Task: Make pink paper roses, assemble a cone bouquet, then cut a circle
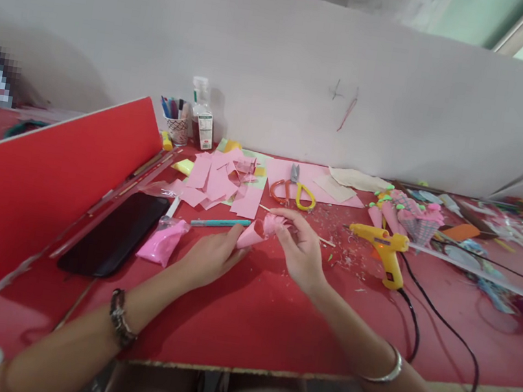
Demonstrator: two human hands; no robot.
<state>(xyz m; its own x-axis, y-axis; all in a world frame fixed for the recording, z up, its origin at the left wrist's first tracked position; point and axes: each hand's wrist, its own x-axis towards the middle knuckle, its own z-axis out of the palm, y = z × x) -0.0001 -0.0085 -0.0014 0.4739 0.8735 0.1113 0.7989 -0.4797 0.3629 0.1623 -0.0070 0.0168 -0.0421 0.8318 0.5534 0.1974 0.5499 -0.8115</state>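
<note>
Between the fingers of my left hand is a rolled pink paper cone, its open end tipped up toward the right. My right hand pinches a crinkled pink piece, perhaps paper or foam, right at the cone's mouth. Whether that piece sits inside the rim or only touches it, I cannot tell. A teal pen lies just behind my left hand. Beside that hand rests a small bag of bright pink material. A thin stick shows past my right hand.
A yellow glue gun with a black cord lies on the right, near finished pink cones. Scissors and pink paper pieces lie behind. Left are a black phone, a red board, a pen cup and a bottle.
</note>
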